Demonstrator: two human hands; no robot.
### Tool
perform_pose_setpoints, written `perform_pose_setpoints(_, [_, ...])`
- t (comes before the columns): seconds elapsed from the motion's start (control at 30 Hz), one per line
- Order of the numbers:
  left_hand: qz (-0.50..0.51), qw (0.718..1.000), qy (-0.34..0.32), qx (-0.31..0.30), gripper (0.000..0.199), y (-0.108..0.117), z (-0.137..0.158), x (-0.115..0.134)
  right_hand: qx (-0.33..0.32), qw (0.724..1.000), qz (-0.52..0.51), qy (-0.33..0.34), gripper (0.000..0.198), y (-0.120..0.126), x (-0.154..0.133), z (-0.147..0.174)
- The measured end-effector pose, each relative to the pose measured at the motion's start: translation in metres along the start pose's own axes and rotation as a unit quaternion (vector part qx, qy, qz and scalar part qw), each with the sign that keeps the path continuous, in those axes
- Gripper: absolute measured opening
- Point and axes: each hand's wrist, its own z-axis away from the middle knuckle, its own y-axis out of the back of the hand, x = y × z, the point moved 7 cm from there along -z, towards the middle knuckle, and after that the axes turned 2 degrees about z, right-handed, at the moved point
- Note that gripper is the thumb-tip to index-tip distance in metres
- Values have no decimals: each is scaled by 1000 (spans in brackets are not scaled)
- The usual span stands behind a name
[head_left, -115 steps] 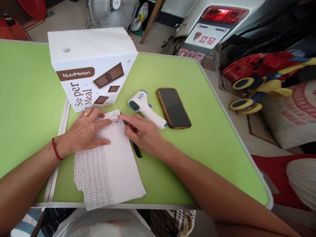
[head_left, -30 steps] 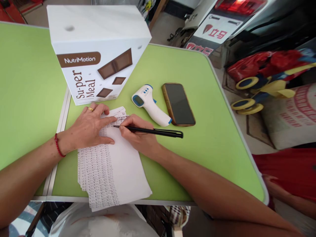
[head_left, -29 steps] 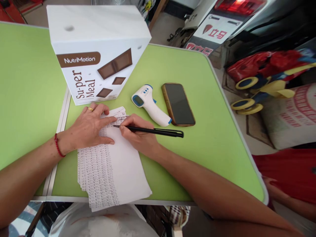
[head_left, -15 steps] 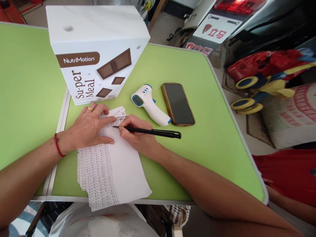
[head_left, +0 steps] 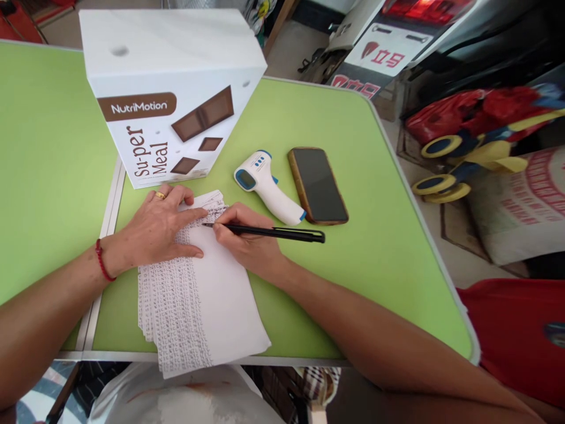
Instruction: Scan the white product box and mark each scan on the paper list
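A stack of paper sheets (head_left: pixel 232 300) lies on the green table, its left part covered in rows of small handwriting and its right part blank. My left hand (head_left: pixel 163 227) rests flat on the upper left of the stack with fingers spread; it wears a gold ring and a red bracelet. In my right hand (head_left: pixel 249 241) a black pen (head_left: pixel 286 234) is gripped, its tip at the paper close to my left index finger. The pen slants, with its clip end pointing right.
Behind my left hand stands a white NutriMotion box (head_left: pixel 176 59). A white and blue infrared thermometer (head_left: pixel 269 188) and a phone (head_left: pixel 320 185) in a brown case lie beyond my right hand. Another person's red clothing (head_left: pixel 521 335) is beside the table (head_left: pixel 375 277) at right.
The pen's clip end has tipped slightly towards the far side while its tip stays near the same spot. The red clothing at right has shifted. My left hand keeps its place.
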Motion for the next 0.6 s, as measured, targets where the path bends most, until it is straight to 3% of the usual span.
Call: perform_pose_setpoints(0.6, [11, 1000, -3, 2, 63, 0, 0, -1, -18, 1000, 23, 4, 13, -1, -1, 1])
